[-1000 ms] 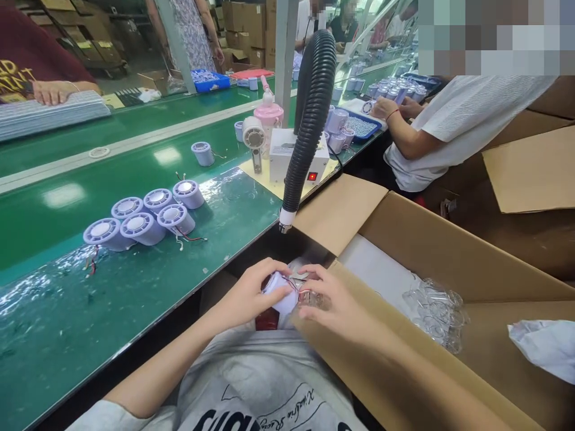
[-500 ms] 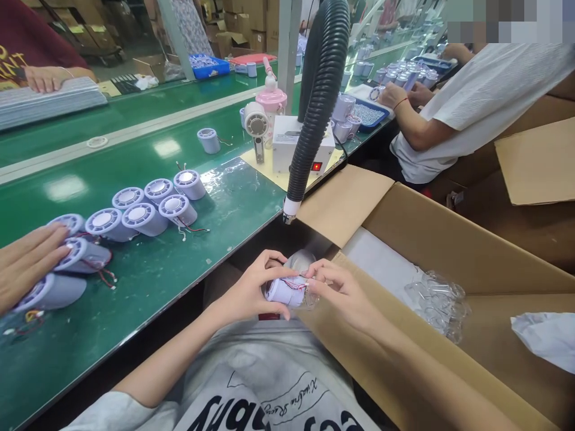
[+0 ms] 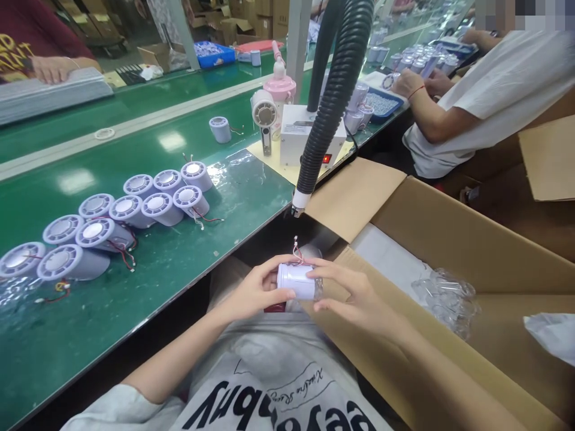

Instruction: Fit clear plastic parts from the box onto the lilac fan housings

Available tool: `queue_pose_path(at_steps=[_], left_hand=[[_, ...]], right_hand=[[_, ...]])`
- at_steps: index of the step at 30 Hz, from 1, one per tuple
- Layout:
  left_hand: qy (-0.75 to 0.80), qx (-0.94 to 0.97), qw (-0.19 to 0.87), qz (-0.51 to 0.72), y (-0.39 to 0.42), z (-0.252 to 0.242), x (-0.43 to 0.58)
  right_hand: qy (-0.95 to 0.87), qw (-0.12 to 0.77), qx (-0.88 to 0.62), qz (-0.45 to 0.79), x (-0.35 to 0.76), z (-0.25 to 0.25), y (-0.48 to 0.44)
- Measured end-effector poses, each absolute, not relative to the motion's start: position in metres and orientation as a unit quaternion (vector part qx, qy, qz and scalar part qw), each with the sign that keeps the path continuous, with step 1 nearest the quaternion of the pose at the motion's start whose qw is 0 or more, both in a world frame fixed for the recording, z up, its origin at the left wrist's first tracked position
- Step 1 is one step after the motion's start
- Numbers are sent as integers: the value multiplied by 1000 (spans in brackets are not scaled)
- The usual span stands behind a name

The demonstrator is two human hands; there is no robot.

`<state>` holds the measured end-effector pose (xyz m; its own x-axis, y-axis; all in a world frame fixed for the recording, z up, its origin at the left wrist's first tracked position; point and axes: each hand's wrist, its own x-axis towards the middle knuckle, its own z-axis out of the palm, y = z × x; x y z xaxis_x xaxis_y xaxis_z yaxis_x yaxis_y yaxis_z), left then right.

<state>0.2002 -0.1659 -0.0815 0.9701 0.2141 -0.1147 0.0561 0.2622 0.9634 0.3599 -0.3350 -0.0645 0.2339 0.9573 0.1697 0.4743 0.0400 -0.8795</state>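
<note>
Both grips closed on a pale lilac plastic cylinder [image 3: 295, 281], left hand [image 3: 249, 293] and right hand [image 3: 354, 293], above the lap.
I record clear plastic pieces [image 3: 449, 302] in the brown cardboard box [image 3: 453, 239]. Since half a second ago, a co-worker's hand has left the green worktop [image 3: 179, 254]; the cylinder's wires [image 3: 296, 254] now stand upright. Fingers partly hide its ends.

Shows bright, diffuse light, with white glare patches [image 3: 173, 142] on the glossy green worktop [image 3: 175, 263]. Drops to deep shadow below its edge. Stretches toward the corners; softens at distant boxes [image 3: 236, 29]; pixelates at top right.
</note>
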Motion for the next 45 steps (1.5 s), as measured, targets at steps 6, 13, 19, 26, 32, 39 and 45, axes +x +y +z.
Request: queue_pose_path(at_steps=[6, 13, 19, 26, 32, 39, 45], left_hand=[[100, 593, 798, 26, -165, -79, 198], [200, 596, 774, 71, -136, -85, 237], [201, 651, 724, 109, -105, -81, 278], [204, 664, 712, 102, -98, -82, 277], [108, 664, 737, 66, -115, -83, 233], [34, 716, 691, 94, -147, -68, 200], [-7, 753, 649, 112, -154, -61, 192]], right_hand=[[-515, 472, -637, 326, 362, -66, -338], [-364, 671, -518, 387, 374, -116, -296], [-348, 727, -485, 339, 397, -150, -247], [-364, 723, -483, 334, 400, -154, -242], [-442, 627, -549, 331, 382, -108, -283], [-521, 493, -633, 291, 362, -58, -329], [-462, 515, -614, 380, 353, -42, -336]])
